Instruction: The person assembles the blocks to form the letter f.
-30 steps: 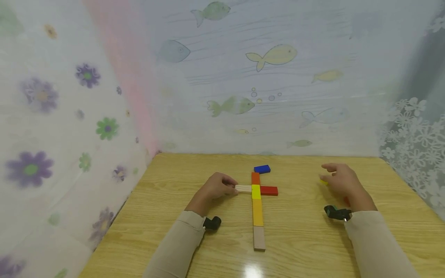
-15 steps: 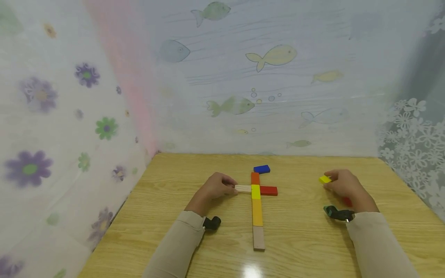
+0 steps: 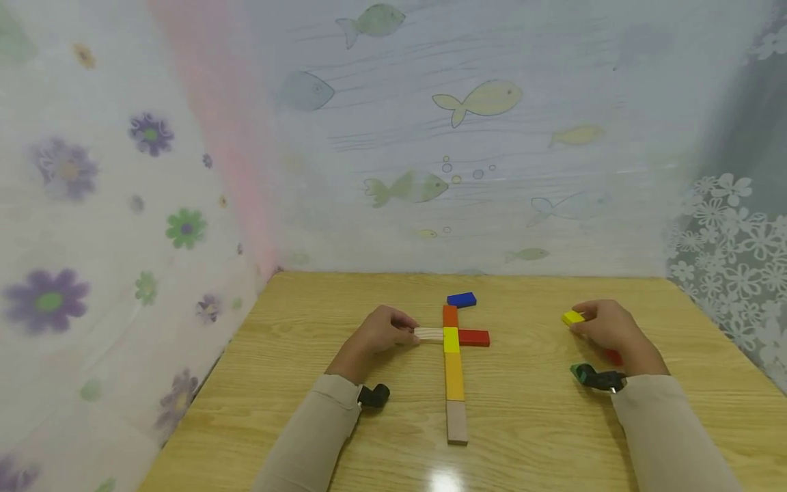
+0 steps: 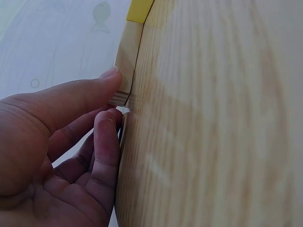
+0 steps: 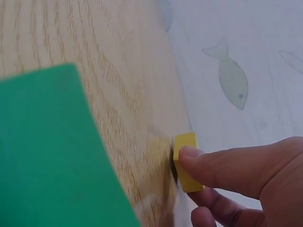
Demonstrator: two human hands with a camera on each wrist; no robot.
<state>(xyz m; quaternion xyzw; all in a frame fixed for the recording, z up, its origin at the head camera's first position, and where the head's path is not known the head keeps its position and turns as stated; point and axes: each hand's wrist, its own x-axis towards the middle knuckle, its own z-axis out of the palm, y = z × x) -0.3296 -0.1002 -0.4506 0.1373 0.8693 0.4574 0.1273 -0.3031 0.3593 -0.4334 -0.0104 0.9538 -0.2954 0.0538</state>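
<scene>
My left hand (image 3: 382,330) pinches the outer end of a plain wooden block (image 3: 429,334), its thumb on the near side in the left wrist view. That block meets a small yellow block (image 3: 451,339) at the crossing of a flat cross of blocks. An orange-red block (image 3: 451,316) lies above the crossing and a red block (image 3: 474,338) to its right. Below run an orange-yellow block (image 3: 454,376) and a tan block (image 3: 456,422). Off to the right, my right hand (image 3: 607,328) grips another yellow block (image 5: 187,161) between thumb and fingers, close over the table.
A blue block (image 3: 462,299) lies just behind the cross. Another red block (image 3: 613,357) is partly hidden under the right wrist. A flat green piece (image 5: 61,151) fills the lower left of the right wrist view. Patterned curtains (image 3: 393,137) stand behind the wooden table (image 3: 522,424).
My right hand has closed its fingers on the yellow block, which was mostly hidden behind the hand before. The left hand and the cross stay in place.
</scene>
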